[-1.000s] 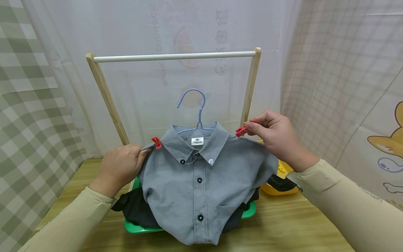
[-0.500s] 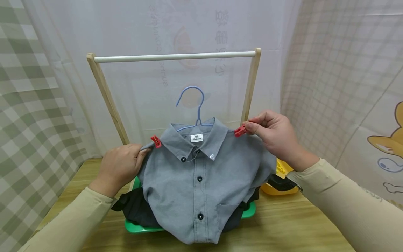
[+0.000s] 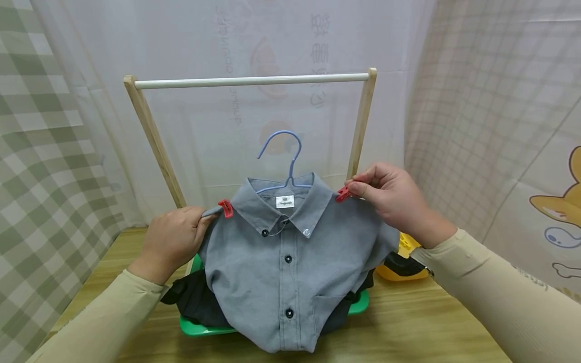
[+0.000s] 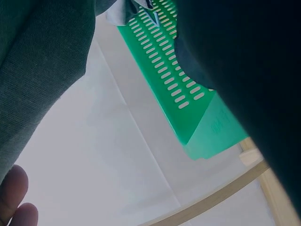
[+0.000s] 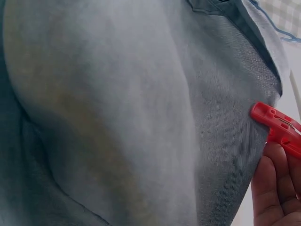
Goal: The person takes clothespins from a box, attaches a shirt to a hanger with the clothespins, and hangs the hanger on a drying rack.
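We see the gray shirt (image 3: 254, 280) between both hands, the blue hanger (image 3: 292, 166) in its collar. The left hand (image 3: 174, 239) grips one shirt shoulder with curled fingers, beside the first clip (image 3: 226, 208); the right hand (image 3: 394, 197) finger-pinches the second clip (image 3: 343, 194) at the other. Behind the shirt lies the green basket (image 3: 204, 329).

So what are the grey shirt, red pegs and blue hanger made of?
Grey shirt: matte woven cloth, perhaps cotton; fine threads show close up. Red pegs: probably plastic, glossy, with moulded edges. Blue hanger: likely smooth coated wire, thin and evenly coloured.
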Tool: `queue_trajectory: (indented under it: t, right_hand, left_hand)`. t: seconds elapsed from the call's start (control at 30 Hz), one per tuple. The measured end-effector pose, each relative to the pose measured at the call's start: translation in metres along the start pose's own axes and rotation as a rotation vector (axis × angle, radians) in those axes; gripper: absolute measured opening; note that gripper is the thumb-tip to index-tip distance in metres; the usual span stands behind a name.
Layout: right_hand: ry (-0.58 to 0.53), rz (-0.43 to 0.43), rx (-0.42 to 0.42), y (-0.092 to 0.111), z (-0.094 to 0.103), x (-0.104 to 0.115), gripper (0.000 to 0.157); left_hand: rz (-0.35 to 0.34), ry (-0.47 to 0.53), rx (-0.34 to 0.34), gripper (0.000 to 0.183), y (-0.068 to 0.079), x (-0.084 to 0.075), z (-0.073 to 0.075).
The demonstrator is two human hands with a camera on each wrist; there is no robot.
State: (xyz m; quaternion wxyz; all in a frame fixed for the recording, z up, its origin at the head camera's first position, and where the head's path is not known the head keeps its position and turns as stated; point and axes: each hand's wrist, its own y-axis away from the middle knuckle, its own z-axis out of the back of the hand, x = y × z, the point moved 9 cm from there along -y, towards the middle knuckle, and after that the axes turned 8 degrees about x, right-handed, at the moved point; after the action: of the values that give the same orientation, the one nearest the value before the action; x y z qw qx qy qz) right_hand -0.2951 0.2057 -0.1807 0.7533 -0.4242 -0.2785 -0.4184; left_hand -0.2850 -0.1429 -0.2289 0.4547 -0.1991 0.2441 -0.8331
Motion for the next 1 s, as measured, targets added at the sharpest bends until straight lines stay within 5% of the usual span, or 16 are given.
queue_trajectory:
  t: [0.63, 0.77, 1.0]
  right_hand:
    - [0.062, 0.042, 0.112, 0.002, -0.021, -0.010, 0.030]
    - [0.208, 0.023, 0.181, 0.003, -0.027, -0.015, 0.038]
    - [0.578, -0.036, 0.244, 0.007, -0.034, -0.030, 0.016]
  left_hand:
    - [-0.012, 0.008, -0.010, 0.040, 0.003, 0.000, -0.001]
    - [0.006, 0.017, 0.005, 0.038, 0.002, 0.001, -0.002]
    - [0.010, 0.023, 0.016, 0.039, 0.002, 0.001, -0.003]
